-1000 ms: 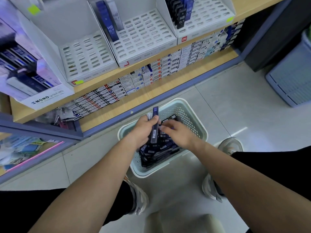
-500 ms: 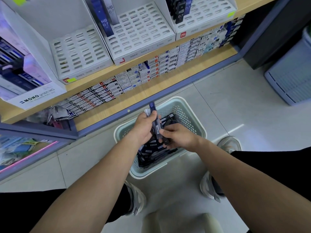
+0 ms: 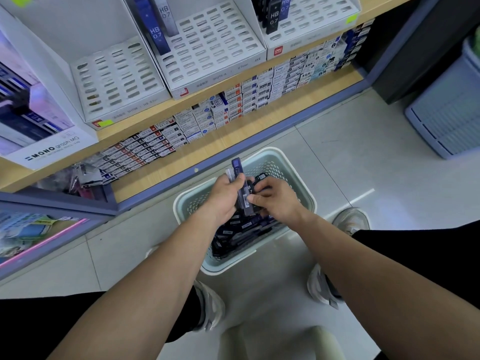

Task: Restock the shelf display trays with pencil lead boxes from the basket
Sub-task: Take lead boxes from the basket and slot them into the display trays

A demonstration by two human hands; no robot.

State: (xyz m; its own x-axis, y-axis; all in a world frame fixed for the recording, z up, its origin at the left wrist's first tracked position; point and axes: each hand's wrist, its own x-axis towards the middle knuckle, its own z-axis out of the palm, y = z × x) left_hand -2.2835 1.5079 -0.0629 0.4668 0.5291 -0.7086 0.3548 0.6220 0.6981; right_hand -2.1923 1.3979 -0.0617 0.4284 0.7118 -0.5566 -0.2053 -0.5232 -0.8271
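While the left hand (image 3: 223, 198) is gripping slim blue plastic lead boxes (image 3: 237, 166), the right hand (image 3: 278, 201) is now pinching another in.

This is a stationery shop. Wooden shelving (image 3: 220, 146) carries white slotted display trays (image 3: 213, 48) holding HB 0.7 lead cases (image 3: 155, 35), a branded MONO display box (image 3: 52, 149) and tight rows of small boxed goods (image 3: 259, 92), all above a pale tiled floor (image 3: 337, 165).
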